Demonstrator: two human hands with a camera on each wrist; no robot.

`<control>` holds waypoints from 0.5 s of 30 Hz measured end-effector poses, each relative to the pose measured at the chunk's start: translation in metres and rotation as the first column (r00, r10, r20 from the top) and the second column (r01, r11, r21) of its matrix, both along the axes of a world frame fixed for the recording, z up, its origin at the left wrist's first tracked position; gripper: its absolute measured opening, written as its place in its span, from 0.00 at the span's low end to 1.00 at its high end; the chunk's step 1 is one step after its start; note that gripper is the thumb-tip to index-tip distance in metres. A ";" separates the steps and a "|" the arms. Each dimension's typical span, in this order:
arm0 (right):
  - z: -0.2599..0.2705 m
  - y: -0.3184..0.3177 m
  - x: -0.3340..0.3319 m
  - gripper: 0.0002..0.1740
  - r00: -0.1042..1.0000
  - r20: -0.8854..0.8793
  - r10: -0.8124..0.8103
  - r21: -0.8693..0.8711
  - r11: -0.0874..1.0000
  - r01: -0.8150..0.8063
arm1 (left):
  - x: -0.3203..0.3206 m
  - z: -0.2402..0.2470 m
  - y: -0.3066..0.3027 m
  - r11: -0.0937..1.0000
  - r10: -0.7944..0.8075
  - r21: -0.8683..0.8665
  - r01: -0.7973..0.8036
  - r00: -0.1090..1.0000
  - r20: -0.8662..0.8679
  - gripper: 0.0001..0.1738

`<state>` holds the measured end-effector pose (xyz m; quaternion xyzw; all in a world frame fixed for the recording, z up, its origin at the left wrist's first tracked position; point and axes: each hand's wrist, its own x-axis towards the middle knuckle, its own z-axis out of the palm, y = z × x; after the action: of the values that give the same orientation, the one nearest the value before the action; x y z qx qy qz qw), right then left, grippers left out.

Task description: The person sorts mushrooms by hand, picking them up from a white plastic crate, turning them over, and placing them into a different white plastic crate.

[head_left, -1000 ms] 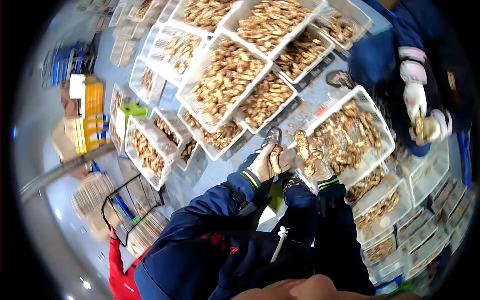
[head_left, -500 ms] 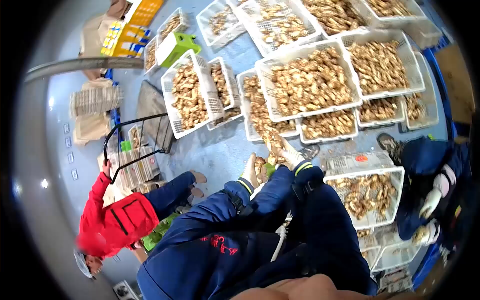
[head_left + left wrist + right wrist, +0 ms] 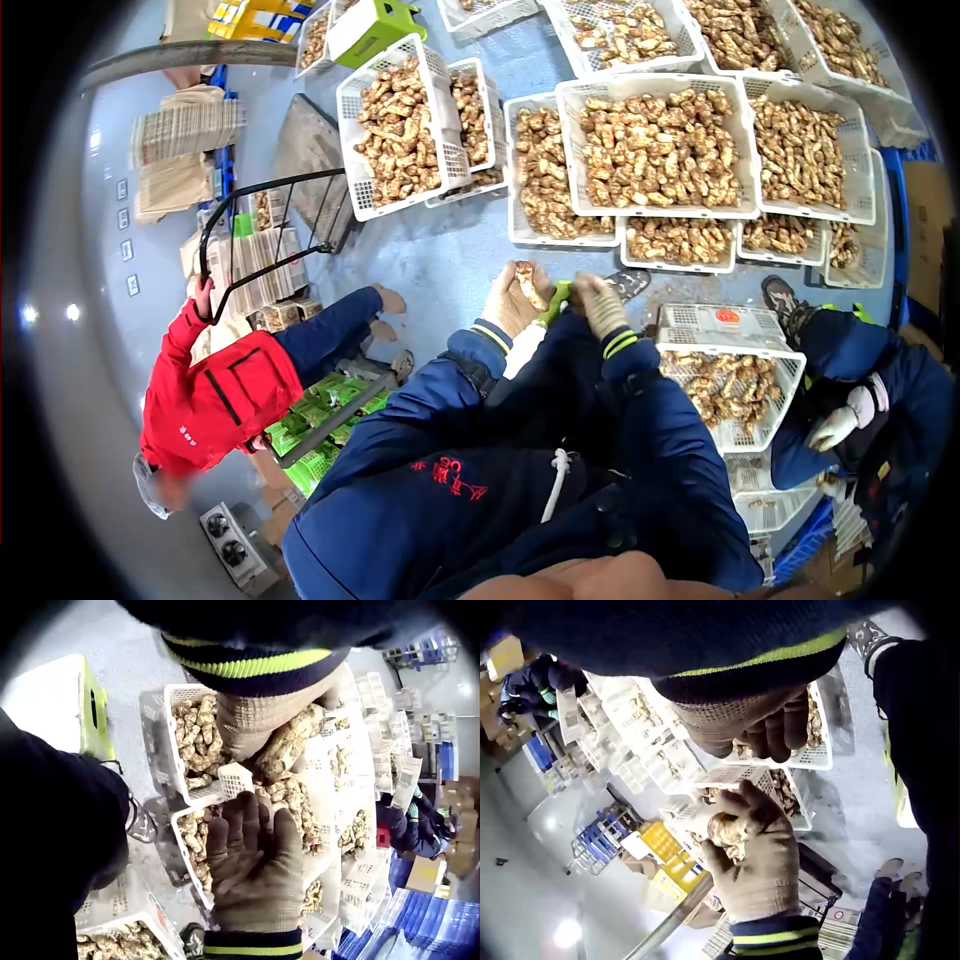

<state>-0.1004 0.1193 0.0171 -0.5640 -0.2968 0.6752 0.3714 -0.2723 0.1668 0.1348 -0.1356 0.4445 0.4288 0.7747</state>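
My left hand (image 3: 515, 301) grips a knobbly brown-and-white root (image 3: 530, 284). In the left wrist view the same root (image 3: 289, 746) sticks out past the fingers of the left hand (image 3: 262, 724); in the right wrist view it lies against the palm and thumb of the left hand (image 3: 757, 862). Beside it, apart, is my right hand (image 3: 600, 305), holding nothing; the left wrist view shows that right hand (image 3: 255, 874) palm-up with loosely extended fingers. White crates of similar roots (image 3: 660, 150) stand beyond both hands.
Another root-filled crate (image 3: 346, 150) stands front left, near a green-and-white stool (image 3: 375, 32). At right, a crouching person (image 3: 850, 390) is beside a crate (image 3: 785, 400). A person in red (image 3: 235, 390) holds a black-framed cart (image 3: 270, 250) at left. Something green (image 3: 557, 300) shows between my hands.
The root cluster that my right hand held is out of it, and that hand has drawn back toward me. My left hand still holds its root. The head view has shifted, showing more floor at left.
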 end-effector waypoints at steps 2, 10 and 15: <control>0.067 0.001 0.010 0.10 0.994 -0.095 -0.054 -0.306 0.952 0.022 | 0.011 0.002 0.004 0.998 -0.059 0.017 0.060 0.998 -0.035 0.26; 0.169 -0.003 0.052 0.29 0.843 0.492 0.216 0.066 0.957 -0.283 | 0.087 0.027 0.000 0.941 -0.339 0.017 0.339 0.939 0.052 0.32; 0.209 -0.057 0.109 0.24 0.807 0.577 0.127 0.112 0.966 -0.232 | 0.132 0.067 -0.022 0.818 -0.573 0.081 0.569 0.797 0.190 0.24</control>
<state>0.0084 0.0622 0.2262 -0.6724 -0.5045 0.4806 0.2498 -0.1400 0.1448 0.2016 -0.0313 0.3776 0.1633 0.9109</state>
